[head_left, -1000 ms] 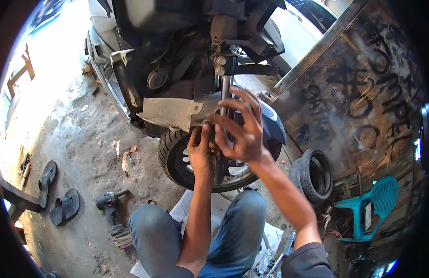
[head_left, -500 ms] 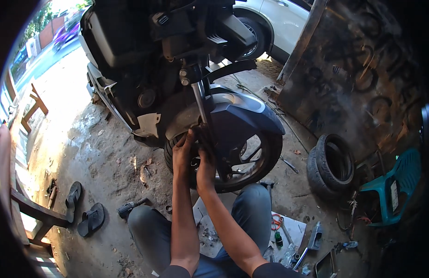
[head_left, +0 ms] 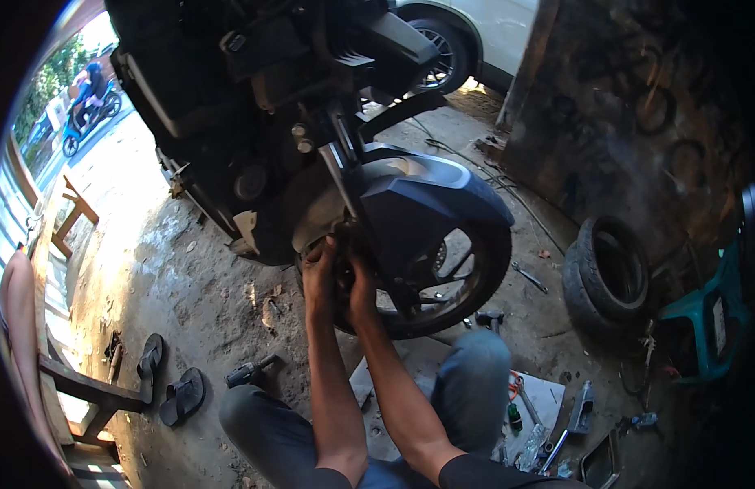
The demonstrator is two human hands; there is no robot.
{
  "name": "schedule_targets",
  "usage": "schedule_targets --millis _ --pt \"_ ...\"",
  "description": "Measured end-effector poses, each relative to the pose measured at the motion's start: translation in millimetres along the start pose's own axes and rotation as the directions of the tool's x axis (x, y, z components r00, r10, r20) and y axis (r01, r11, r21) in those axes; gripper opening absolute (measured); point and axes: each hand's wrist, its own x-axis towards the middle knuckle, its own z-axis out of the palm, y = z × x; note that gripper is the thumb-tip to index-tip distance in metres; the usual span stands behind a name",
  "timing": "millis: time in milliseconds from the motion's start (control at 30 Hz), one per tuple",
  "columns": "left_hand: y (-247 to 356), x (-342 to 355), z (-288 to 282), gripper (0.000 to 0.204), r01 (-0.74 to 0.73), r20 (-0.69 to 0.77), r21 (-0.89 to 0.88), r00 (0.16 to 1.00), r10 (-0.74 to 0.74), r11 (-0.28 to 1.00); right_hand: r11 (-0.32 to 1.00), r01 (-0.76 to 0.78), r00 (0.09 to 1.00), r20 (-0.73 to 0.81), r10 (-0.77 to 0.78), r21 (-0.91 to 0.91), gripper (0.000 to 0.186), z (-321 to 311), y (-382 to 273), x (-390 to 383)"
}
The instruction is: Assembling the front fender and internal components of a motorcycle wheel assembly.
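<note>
A motorcycle's front end fills the upper middle, with a dark blue and silver front fender [head_left: 418, 191] above its spoked wheel [head_left: 475, 306]. Beside the shiny fork tube [head_left: 334, 167], both my hands are raised behind the fork's lower leg. My left hand [head_left: 319, 273] has its fingers closed and its thumb pointing up, against a dark part [head_left: 343, 265] there. Close by on the right, my right hand [head_left: 361, 285] curls round the same part. The dark part's kind is hard to make out in the shadow, and my fingertips are mostly hidden.
Tools, including a green-handled screwdriver [head_left: 516, 417], lie on a white sheet [head_left: 550, 396] by my right knee. Stacked tyres [head_left: 609, 269] and a teal plastic chair [head_left: 695, 314] stand right. Left are black sandals [head_left: 182, 397], a wooden bench [head_left: 92, 387] and another person's bare limb [head_left: 19, 310].
My view has shifted a little, moving the wheel and tyres rightward in the picture. Both hands remain at the fork's lower leg. A motorbike with riders now shows on the road.
</note>
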Motion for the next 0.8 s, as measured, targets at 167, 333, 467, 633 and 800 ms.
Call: schedule_targets --millis 167,333,467,633,800 --pt "-11 2 -1 0.043 -0.203 0.037 -0.077 0.978 0.206 0.976 0.972 0.237 0.971 -0.032 -0.237 -0.011 0.034 6 21 -2" --pt "-9 -2 5 0.044 -0.215 0.077 -0.083 0.972 0.221 0.973 0.925 -0.072 0.986 0.166 0.01 0.373 0.037 -29 25 -2" --pt "1 -9 3 0.048 -0.086 0.033 -0.064 0.996 0.088 0.994 0.971 0.014 1.0 0.011 -0.018 0.237 0.039 -4 7 -6" --pt "-12 -5 7 0.05 -0.147 -0.065 -0.008 0.987 0.146 0.989 0.989 -0.048 0.996 0.082 0.037 0.137 0.039 -17 12 4" --pt "3 -16 20 0.041 -0.068 -0.076 -0.152 0.995 0.057 0.986 0.946 -0.108 0.968 0.251 0.029 0.307 0.04 -19 -1 -3"
